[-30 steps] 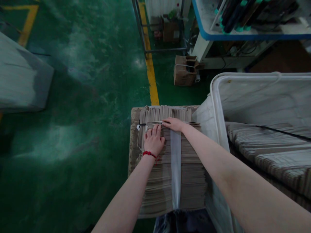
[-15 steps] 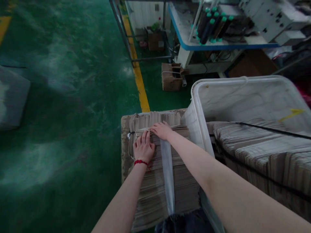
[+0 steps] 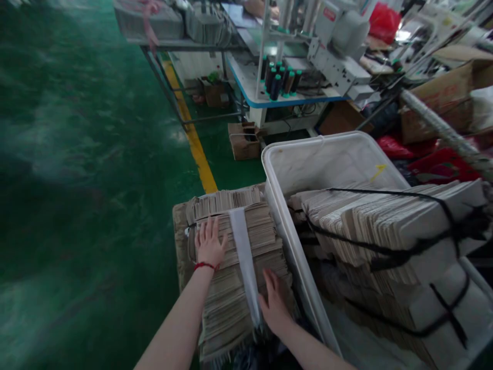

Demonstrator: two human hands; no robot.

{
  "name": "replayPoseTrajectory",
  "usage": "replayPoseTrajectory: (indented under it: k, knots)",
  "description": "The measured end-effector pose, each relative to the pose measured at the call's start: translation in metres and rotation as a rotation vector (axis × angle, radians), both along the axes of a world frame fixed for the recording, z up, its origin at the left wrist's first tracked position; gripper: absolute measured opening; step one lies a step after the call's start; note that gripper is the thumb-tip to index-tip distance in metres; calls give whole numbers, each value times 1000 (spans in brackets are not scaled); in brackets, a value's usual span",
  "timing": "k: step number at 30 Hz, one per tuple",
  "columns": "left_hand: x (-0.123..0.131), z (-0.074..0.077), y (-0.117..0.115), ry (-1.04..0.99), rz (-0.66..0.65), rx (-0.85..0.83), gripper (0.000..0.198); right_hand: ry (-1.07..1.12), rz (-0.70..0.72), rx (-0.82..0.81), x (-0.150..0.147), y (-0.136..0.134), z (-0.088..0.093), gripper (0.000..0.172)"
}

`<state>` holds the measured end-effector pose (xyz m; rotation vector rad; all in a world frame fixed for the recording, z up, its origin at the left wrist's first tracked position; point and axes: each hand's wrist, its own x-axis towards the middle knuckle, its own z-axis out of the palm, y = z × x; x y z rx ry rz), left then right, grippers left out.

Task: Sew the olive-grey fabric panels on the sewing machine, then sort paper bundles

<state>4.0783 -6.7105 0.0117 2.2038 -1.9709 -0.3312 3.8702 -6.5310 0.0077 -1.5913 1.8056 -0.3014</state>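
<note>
My left grip (image 3: 210,244) lies open, flat on the paper stack (image 3: 227,308), beside its white strap (image 3: 242,252); right grip (image 3: 274,303) open at the near side, probably not holding. Stack sits on a surface (image 3: 179,241) by a bin (image 3: 288,221). Flat palms, I judge, keep edges square.

The single head-worn camera is looking forward and down from just above the person's arms, with the left hand (image 3: 210,242), right hand (image 3: 274,303) and paper stack (image 3: 227,303) sitting close in the lower middle. It is also taking in the white plastic bin (image 3: 327,139) at right, green floor (image 3: 77,154) at left, and a blue-edged counter (image 3: 285,102) farther ahead.
</note>
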Motion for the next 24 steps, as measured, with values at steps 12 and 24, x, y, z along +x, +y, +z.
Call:
replayPoseTrajectory:
  k: [12,24]
  knots:
    - [1,11,32,256,-48,195,74,-16,50,146,-40,25,30,86]
    - [40,137,495,387,274,668,33,-24,-129,373,41,43,51,27]
